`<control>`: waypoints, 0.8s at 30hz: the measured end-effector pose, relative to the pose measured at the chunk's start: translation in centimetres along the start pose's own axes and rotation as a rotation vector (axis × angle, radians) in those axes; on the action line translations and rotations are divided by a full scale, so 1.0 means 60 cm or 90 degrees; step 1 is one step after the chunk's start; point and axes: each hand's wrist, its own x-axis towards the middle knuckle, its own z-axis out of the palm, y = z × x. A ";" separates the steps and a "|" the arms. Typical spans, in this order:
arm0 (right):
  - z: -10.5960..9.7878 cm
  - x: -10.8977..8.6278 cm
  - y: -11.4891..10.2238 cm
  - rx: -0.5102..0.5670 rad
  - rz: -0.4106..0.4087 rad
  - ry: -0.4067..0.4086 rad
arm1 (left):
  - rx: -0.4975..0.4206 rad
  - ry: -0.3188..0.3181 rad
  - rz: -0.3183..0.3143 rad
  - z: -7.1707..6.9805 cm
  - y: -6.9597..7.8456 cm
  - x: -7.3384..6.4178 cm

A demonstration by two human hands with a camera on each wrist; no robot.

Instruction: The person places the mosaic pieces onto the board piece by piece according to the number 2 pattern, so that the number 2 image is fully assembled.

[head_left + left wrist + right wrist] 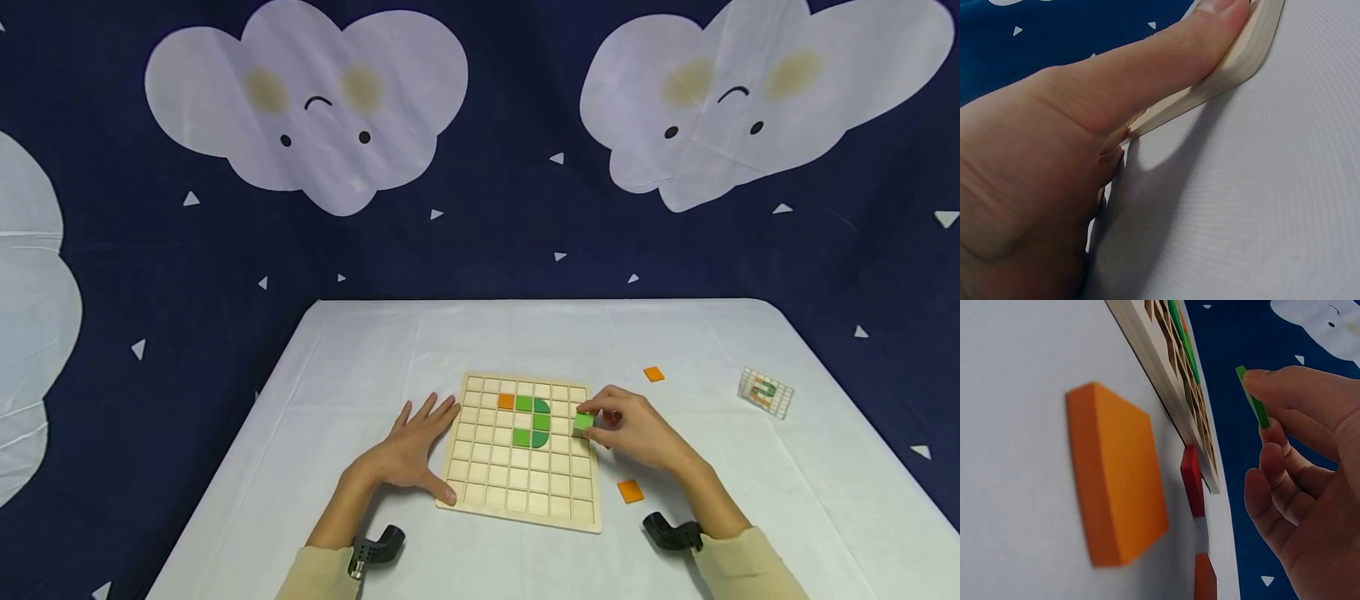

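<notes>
A wooden grid board lies on the white table, holding an orange square, several green squares and darker green rounded pieces. My left hand is spread along the board's left side; its thumb presses the near left corner and the fingertips reach the left edge. Between thumb and fingers, my right hand pinches a thin green square tile, held up over the board's right edge. A red piece lies beside that edge, mostly hidden under the right hand in the head view.
Orange tiles lie right of the board, one farther back. A small transparent-edged card with a printed grid pattern stands farther right. A dark blue curtain with clouds hangs behind the table.
</notes>
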 end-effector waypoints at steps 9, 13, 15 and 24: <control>0.016 0.009 0.004 0.004 -0.021 -0.017 | 0.006 -0.001 0.003 0.002 -0.003 0.000; 0.020 0.011 -0.001 0.001 -0.045 -0.030 | 0.005 0.000 0.004 0.001 -0.002 0.003; 0.024 0.013 -0.003 0.000 -0.060 -0.034 | 0.003 0.003 0.006 0.001 -0.002 0.003; 0.042 0.017 -0.013 -0.008 -0.068 -0.045 | -0.014 0.000 0.009 0.001 -0.002 0.001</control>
